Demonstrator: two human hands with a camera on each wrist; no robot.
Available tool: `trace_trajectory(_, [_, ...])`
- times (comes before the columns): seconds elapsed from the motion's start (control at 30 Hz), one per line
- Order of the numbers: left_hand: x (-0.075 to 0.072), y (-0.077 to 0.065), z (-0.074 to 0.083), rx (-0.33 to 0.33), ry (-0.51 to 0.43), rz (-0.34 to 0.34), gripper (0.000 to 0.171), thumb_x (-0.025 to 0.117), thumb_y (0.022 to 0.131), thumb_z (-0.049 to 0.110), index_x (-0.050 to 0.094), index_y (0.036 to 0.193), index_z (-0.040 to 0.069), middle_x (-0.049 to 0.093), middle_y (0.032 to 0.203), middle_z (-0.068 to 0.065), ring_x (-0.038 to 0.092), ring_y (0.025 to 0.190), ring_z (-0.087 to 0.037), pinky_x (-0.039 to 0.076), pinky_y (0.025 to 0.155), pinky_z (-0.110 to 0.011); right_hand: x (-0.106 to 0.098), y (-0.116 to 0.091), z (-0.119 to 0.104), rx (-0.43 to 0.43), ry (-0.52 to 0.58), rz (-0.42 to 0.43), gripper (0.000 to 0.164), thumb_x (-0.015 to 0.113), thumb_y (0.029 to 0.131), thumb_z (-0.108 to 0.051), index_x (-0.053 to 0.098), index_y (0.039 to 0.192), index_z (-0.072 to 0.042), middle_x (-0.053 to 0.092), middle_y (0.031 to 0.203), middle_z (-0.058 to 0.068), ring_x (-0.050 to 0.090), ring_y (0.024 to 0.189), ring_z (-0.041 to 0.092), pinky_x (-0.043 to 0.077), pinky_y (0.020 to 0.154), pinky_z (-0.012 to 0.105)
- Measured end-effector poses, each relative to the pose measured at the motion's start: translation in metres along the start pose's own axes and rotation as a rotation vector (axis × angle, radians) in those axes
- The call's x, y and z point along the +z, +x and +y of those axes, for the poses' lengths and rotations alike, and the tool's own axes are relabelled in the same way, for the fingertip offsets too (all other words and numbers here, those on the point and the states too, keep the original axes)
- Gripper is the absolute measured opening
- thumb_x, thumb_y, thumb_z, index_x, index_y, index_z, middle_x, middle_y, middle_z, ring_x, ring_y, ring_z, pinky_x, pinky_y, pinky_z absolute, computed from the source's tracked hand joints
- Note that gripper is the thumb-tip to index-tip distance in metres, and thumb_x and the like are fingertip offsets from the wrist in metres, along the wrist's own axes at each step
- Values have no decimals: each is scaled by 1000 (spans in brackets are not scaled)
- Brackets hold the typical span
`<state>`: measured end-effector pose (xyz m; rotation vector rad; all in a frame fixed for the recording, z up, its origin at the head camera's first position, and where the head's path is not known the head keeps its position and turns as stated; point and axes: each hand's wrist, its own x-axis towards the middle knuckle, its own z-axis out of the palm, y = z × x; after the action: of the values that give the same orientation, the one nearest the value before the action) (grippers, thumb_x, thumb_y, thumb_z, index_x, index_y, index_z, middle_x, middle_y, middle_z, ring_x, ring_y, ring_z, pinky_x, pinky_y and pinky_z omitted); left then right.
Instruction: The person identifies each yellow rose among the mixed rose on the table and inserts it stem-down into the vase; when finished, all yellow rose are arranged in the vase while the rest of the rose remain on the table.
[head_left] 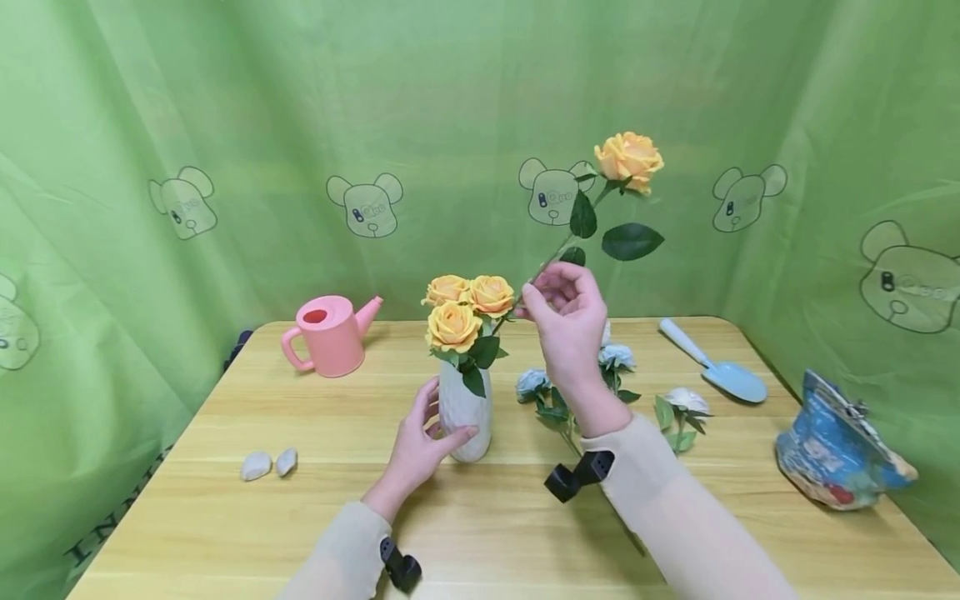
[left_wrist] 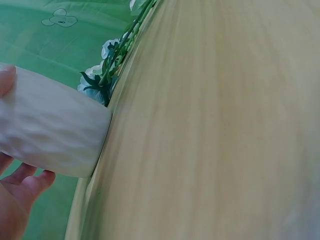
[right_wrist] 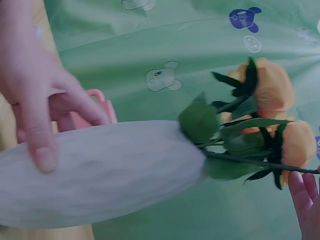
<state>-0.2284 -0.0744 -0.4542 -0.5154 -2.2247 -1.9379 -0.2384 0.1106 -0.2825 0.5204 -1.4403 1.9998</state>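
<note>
Around the lower part of a white textured vase curls my left hand, thumb in front and fingers on the far side. Several yellow roses with green leaves stand in the vase. My right hand pinches the stem of another yellow rose, which slants up to the right above the vase. In the right wrist view its thin stem runs to the vase's mouth; the stem's lower end is hidden among the leaves.
A pink watering can stands at the back left, with two pale stones nearer the front. Blue flowers and a white flower lie right of the vase. Further right are a light-blue trowel and a blue bag.
</note>
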Motion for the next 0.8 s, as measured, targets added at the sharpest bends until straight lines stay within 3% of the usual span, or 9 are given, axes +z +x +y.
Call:
trace_trajectory(0.17, [0, 0, 5, -18, -18, -8, 77, 79, 75, 20, 36, 138, 28, 47, 132, -6, 48, 118, -25, 42, 96, -41, -1, -8, 5, 62, -5, -3, 28, 59, 80, 16, 49, 103, 5, 53, 88, 12, 55, 72, 17, 56, 63, 39])
trace_trajectory(0.4, [-1, -6, 32, -4, -19, -9, 75, 77, 76, 10, 36, 139, 15, 48, 131, -14, 48, 116, -33, 43, 95, -45, -2, -22, 13, 61, 9, -10, 31, 59, 80, 16, 43, 106, 13, 53, 88, 13, 57, 74, 18, 56, 65, 39])
trace_trajectory(0.8, [-1, -6, 32, -14, -29, -13, 75, 77, 77, 11, 36, 139, 18, 48, 131, -13, 48, 117, -32, 43, 95, -45, 0, -44, 31, 101, -38, -37, 25, 59, 77, 20, 47, 98, 12, 55, 85, 11, 58, 72, 17, 54, 63, 25])
